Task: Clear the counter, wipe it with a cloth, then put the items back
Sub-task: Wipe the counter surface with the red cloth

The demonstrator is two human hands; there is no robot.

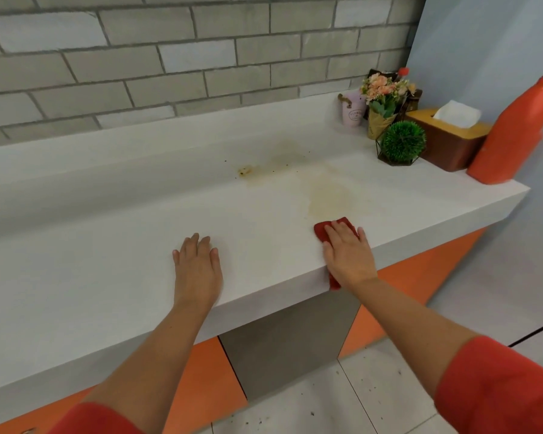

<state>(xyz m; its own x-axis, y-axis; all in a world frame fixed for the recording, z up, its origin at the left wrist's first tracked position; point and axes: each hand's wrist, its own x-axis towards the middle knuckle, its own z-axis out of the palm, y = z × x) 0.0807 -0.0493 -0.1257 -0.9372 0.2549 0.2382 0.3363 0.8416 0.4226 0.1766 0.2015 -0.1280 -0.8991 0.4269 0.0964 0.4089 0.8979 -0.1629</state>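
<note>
The white counter [138,252] carries a yellowish stain [326,195] near its middle right, with small brown specks behind it. My right hand [348,255] presses flat on a red cloth [322,231] at the counter's front edge, just below the stain; part of the cloth hangs over the edge. My left hand [198,264] rests flat on the bare counter, fingers straight, holding nothing. At the far right end stand an orange bottle [511,133], a brown tissue box [449,142], a green ball plant [403,142], a flower bouquet [384,98] and a pink cup [353,111].
A grey brick wall [170,57] runs behind the counter, above a raised white ledge. A pale wall closes off the right end. Orange cabinet fronts [207,380] and a grey panel lie below the counter, with speckled floor tiles [358,402] underneath.
</note>
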